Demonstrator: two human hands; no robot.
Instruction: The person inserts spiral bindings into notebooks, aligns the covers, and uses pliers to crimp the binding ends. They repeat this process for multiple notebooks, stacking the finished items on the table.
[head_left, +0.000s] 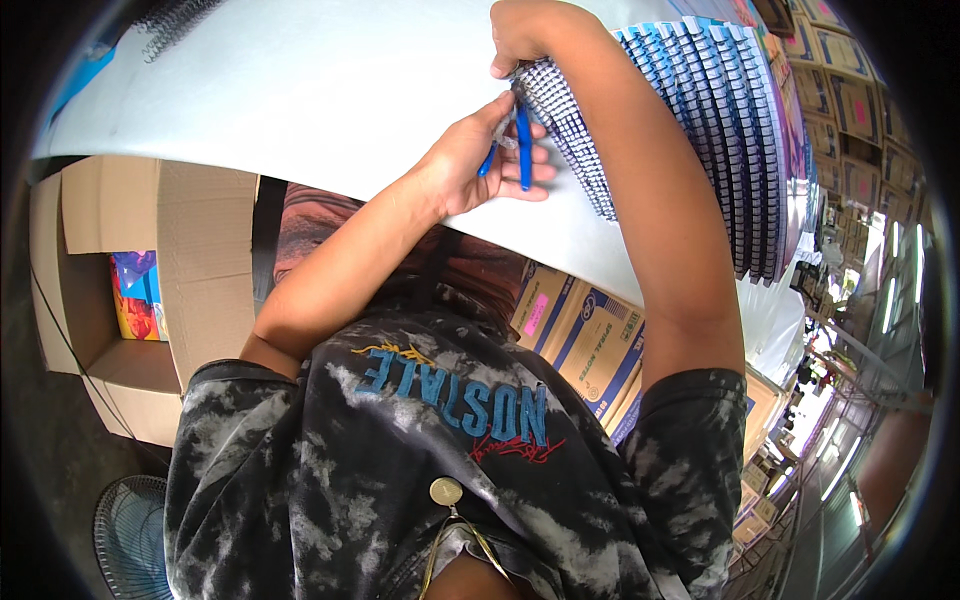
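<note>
My left hand (478, 160) rests on the white table (300, 90) and grips a small blue-handled cutter (520, 140), its tip at the wire binding. My right hand (522, 38) reaches over from the right and pinches the top end of the wire spiral binding (565, 125) of the nearest notebook. Several spiral-bound notebooks with blue covers (720, 120) lie fanned in an overlapping row to the right of both hands. My forearms come up from my dark tie-dye shirt at the lower edge.
Loose black wire spirals (170, 25) lie at the table's far left. An open cardboard box (140, 290) with colourful contents stands below the table at left. Printed cartons (590, 335) stand under it, more cartons (840, 90) are stacked far right, and a fan (130, 540) sits lower left.
</note>
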